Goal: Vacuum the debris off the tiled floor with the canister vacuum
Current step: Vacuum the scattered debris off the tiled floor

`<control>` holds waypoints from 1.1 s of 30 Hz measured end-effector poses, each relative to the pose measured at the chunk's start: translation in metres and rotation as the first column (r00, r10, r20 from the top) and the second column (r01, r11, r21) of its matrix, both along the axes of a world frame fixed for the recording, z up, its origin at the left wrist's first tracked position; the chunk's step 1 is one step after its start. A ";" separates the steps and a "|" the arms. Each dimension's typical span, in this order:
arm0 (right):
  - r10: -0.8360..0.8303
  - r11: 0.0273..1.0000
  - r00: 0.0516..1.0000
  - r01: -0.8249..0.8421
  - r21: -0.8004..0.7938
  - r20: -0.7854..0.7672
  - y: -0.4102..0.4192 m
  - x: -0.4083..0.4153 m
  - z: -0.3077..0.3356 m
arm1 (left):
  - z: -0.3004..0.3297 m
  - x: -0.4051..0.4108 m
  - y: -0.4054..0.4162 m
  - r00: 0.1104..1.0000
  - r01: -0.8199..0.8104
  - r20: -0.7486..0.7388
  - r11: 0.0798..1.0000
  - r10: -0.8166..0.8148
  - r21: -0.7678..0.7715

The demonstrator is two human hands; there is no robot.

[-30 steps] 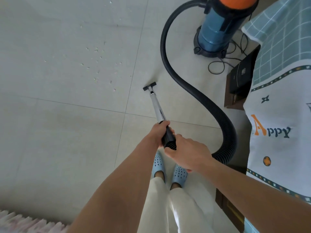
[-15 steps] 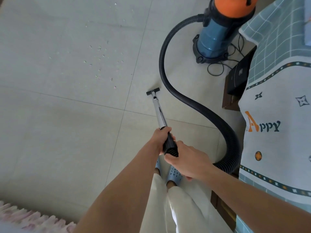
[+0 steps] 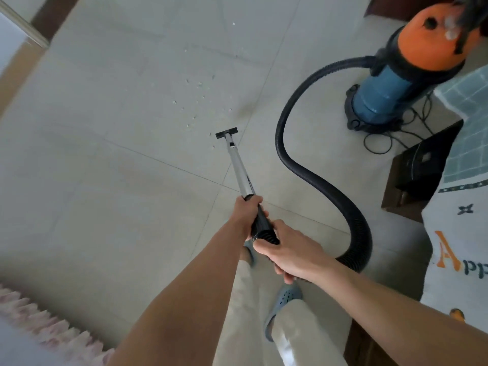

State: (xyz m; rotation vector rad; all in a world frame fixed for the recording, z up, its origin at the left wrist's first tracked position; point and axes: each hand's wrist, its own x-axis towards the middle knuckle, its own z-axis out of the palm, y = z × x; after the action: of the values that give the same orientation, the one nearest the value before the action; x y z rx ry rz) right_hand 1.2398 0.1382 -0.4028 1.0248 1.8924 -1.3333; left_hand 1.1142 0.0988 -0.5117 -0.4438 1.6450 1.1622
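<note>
A blue canister vacuum (image 3: 388, 88) with an orange lid stands at the upper right. Its black ribbed hose (image 3: 311, 173) curves across the tiled floor to a silver wand (image 3: 239, 167). The small black nozzle (image 3: 226, 133) sits on the floor just below and right of scattered pale debris (image 3: 196, 101). My left hand (image 3: 245, 212) grips the wand's black handle near the top. My right hand (image 3: 287, 249) grips the ribbed hose cuff just behind it.
A table with a patterned cloth (image 3: 464, 233) fills the right edge, and a dark box (image 3: 420, 167) sits beneath it beside the vacuum's black cord (image 3: 380, 143). A pink fringed rug (image 3: 39, 331) lies at the lower left. A door frame (image 3: 29, 30) stands at the upper left.
I have stepped forward and the view has swung, showing more floor and the canister's lid. The nozzle has slid left toward the debris, now at its lower edge. Both grips are unchanged.
</note>
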 end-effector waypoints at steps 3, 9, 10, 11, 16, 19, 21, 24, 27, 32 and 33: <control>0.044 0.999 0.999 -0.044 -0.029 -0.003 0.009 -0.042 -0.003 | 0.002 -0.047 0.003 0.999 -0.044 -0.028 0.999 0.045 0.017; 0.294 0.953 0.956 -0.294 -0.071 -0.003 0.030 -0.134 0.001 | 0.007 -0.163 0.000 0.987 -0.147 -0.063 0.988 0.149 0.036; 0.314 0.946 0.949 -0.314 -0.076 -0.013 0.033 -0.150 0.001 | 0.009 -0.181 -0.001 0.984 -0.164 -0.064 0.986 0.166 0.036; 0.331 0.940 0.943 -0.332 -0.078 -0.025 0.035 -0.169 0.000 | 0.010 -0.201 -0.002 0.980 -0.184 -0.069 0.982 0.185 0.033; 0.369 0.924 0.923 -0.377 -0.062 -0.105 0.038 -0.257 -0.004 | 0.015 -0.286 -0.008 0.962 -0.247 -0.111 0.968 0.249 0.029; 0.386 0.916 0.911 -0.397 -0.056 -0.147 0.036 -0.299 -0.007 | 0.015 -0.328 -0.014 0.947 -0.296 -0.123 0.955 0.297 0.026; 0.394 0.909 0.906 -0.409 -0.078 -0.158 0.033 -0.319 -0.012 | 0.012 -0.347 -0.021 0.936 -0.328 -0.127 0.944 0.328 0.021; 0.405 0.889 0.898 -0.431 -0.158 -0.170 0.025 -0.342 -0.023 | 0.003 -0.364 -0.035 0.922 -0.369 -0.123 0.929 0.368 0.013; 0.413 0.870 0.894 -0.443 -0.214 -0.173 0.013 -0.365 -0.031 | -0.007 -0.371 -0.053 0.901 -0.420 -0.116 0.907 0.417 -0.004; 0.522 0.832 0.837 -0.542 -0.116 -0.164 0.000 -0.381 -0.041 | -0.026 -0.369 -0.076 0.850 -0.525 -0.064 0.851 0.522 -0.028; 0.549 0.821 0.820 -0.565 -0.078 -0.161 -0.001 -0.382 -0.043 | -0.029 -0.367 -0.081 0.841 -0.540 -0.058 0.841 0.538 -0.035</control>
State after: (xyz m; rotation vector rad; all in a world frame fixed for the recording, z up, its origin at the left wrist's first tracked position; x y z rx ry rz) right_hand 0.8582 0.1371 -0.4459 0.2716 1.9660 -1.1570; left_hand 0.7472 0.0182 -0.5412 -0.9679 1.6378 1.5518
